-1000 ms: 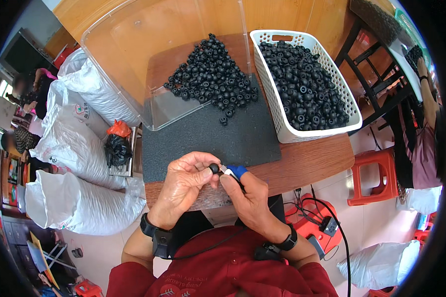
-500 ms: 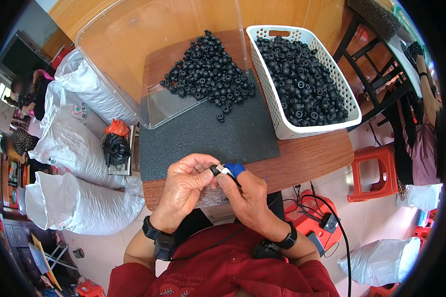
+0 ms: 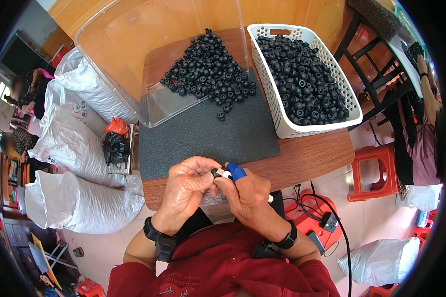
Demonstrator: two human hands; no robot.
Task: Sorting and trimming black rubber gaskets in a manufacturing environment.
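Just past the table's near edge, my left hand (image 3: 184,190) pinches a small round black part (image 3: 215,173) between thumb and fingertips. My right hand (image 3: 249,198), with blue covers (image 3: 237,173) on its fingers, is closed round a slim tool with a white and black body (image 3: 227,174). The tool's tip meets the black part or lies right beside it; fingers hide the exact contact. A heap of similar black parts (image 3: 208,69) spreads over the dark mat (image 3: 203,136). More of them fill a white perforated basket (image 3: 280,116) at the right.
A clear plastic bin (image 3: 158,119) lies tipped on its side behind the heap. Large white sacks (image 3: 79,203) stand left of the wooden table (image 3: 317,153). Right are a red stool (image 3: 374,173), cables on a red box (image 3: 317,218) and a co-worker's arm (image 3: 427,89).
My right hand has turned slightly, and a white end of the tool now shows beside the palm. The black part stays in my left fingers.
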